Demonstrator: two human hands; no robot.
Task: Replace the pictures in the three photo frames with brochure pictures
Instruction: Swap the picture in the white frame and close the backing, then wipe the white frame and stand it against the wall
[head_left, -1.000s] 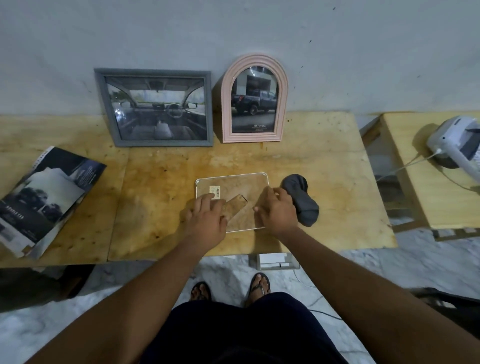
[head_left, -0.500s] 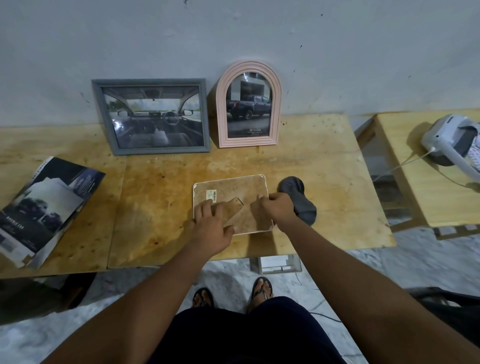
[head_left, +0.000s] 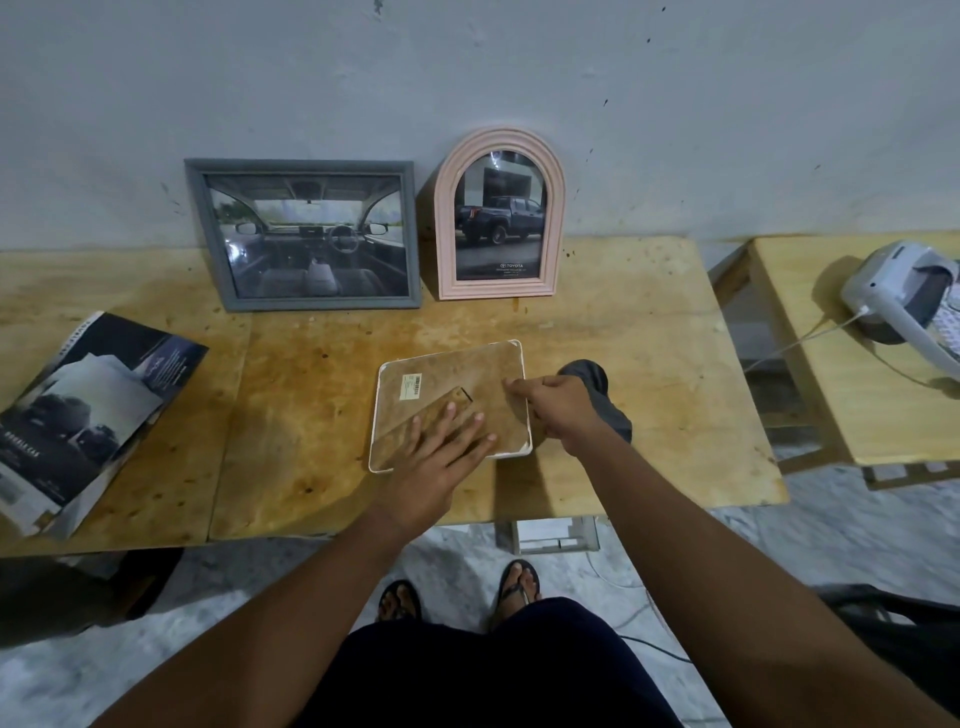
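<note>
Nearest to you: two hands, both on the one white frame (head_left: 457, 369) that lies face down near the front edge of the table (head_left: 311, 415), brown back up.

Your left hand (head_left: 441, 457) is open. Fingers are straight and spread, pressing flat on the near half of the back, over the fold-out stand.

Your right hand (head_left: 558, 410) has curled fingers, with thumb and forefinger tips down on the back near its right edge. Can't tell whether they pinch anything.

There is one label sticker (head_left: 410, 387) on the back, left of centre.

One dark cloth (head_left: 608, 400) sits just right of the frame, partly behind your right hand.

One brochure (head_left: 88, 410) lies at the table's left end, well apart from the frame.

Far edge: two more frames lean upright on the wall, side by side.
- The grey frame (head_left: 301, 167) on the left shows a car interior.
- The pink arched frame (head_left: 498, 288) on the right shows a pickup.

That makes three frames total.

A second table (head_left: 810, 415) to the right carries one white device (head_left: 893, 291) with a cable.
</note>
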